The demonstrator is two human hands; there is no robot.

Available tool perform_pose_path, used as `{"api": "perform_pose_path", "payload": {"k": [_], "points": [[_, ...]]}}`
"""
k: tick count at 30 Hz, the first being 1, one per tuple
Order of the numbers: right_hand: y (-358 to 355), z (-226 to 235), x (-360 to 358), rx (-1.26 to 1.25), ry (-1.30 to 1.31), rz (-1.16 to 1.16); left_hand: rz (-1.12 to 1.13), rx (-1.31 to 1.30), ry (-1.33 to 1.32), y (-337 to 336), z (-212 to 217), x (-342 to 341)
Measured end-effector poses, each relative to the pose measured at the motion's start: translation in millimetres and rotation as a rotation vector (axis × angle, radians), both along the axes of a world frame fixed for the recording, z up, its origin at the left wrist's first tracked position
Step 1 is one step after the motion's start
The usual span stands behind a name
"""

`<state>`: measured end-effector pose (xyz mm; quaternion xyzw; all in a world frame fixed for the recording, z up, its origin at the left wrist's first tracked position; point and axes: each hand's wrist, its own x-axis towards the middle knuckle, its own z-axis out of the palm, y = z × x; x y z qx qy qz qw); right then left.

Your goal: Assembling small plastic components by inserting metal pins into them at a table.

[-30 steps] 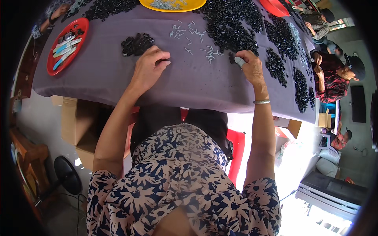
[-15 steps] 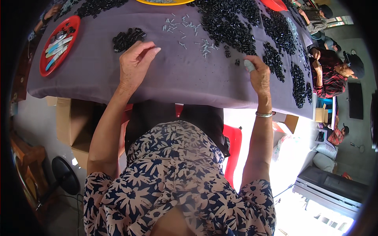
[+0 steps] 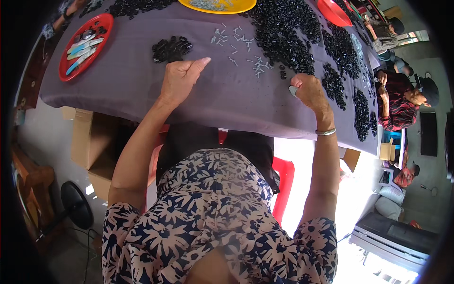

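My left hand (image 3: 182, 81) is closed just in front of a small heap of black, shiny tube-like pieces (image 3: 171, 49). Its fingers are curled in, the thumb lies along them, and whatever they hold is hidden. Farther right, my right hand (image 3: 310, 93) is curled close above the cloth, a grey-green cover (image 3: 293, 90) on its thumb. I cannot make out anything between its fingers. Two or so loose black pieces (image 3: 283, 72) lie just beyond it, at the edge of a large spread of the same pieces (image 3: 287, 40). Small silvery pins (image 3: 258, 65) are scattered between the hands.
A red oval tray (image 3: 108, 28) with blue-and-white handled tools stands at the left. At the far edge are a yellow dish (image 3: 222, 7) of pins and a red dish (image 3: 335, 13). More black heaps (image 3: 361, 111) line the right. Other people (image 3: 397, 97) sit beyond the right side.
My left hand has closed, its fingers curling in under the thumb. My right fingers have curled down onto the spot where a single black piece lay; it no longer shows. The view has shifted slightly.
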<state>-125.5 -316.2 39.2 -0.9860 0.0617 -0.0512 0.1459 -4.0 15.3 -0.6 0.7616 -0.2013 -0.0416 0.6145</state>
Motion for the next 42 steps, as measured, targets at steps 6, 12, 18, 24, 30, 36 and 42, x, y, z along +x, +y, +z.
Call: {"api": "perform_pose_path", "payload": {"k": [6,12,18,24,30,36,42], "points": [[33.7,-13.0,-12.5,0.294,-0.263,-0.085,-0.081,0.068,-0.073,0.7,1.6,-1.4],[129.5,-27.1,8.4,1.126,-0.357,-0.01,-0.301,-0.241,-0.058,-7.8,-10.9,-11.9],[182.4,-44.8,25.7,0.842,-0.545,0.035,-0.358,-0.223,0.132,-2.7,-5.6,-19.2],[195.2,-24.7,22.2,0.381,-0.647,0.134,-0.296,-0.296,0.261,0.8,3.9,-19.7],[184.7,-14.8,23.8,0.758,-0.437,0.044,-0.201,-0.203,-0.102,-5.5,-3.1,-17.9],[78.0,5.5,67.3,0.197,-0.289,0.208,-0.2,0.258,-0.7,-12.2,-8.7,-10.6],[64.7,-1.7,101.1,0.214,0.004,0.306,-0.248,0.261,-0.584,-13.4,-11.0,-8.1]]}}
